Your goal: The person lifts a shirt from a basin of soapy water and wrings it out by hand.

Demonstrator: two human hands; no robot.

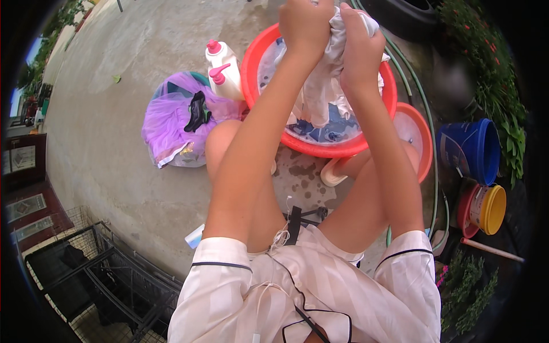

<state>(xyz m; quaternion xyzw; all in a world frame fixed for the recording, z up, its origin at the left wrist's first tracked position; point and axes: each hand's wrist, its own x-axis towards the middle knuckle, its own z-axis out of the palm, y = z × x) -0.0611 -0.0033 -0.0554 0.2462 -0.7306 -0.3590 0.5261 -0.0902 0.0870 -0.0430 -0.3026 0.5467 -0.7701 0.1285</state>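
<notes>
Both my hands are raised over the far part of a red basin (329, 150), gripping a wet white garment (315, 103). My left hand (307, 28) is a closed fist on its upper end, partly cut off by the top edge. Beside it, my right hand (364, 54) is wrapped round the bunched cloth, thumb upward. The garment hangs down in folds into the basin. Sudsy water and darker blue cloth (337, 127) show in the basin below it.
Left of the basin stand white pump bottles (230, 83) with red tops and a tub heaped with purple tulle (168, 123). To the right are a smaller red basin (426, 150), a green hose (433, 148), a blue bucket (466, 151), a yellow bucket (490, 208) and a tyre (403, 17).
</notes>
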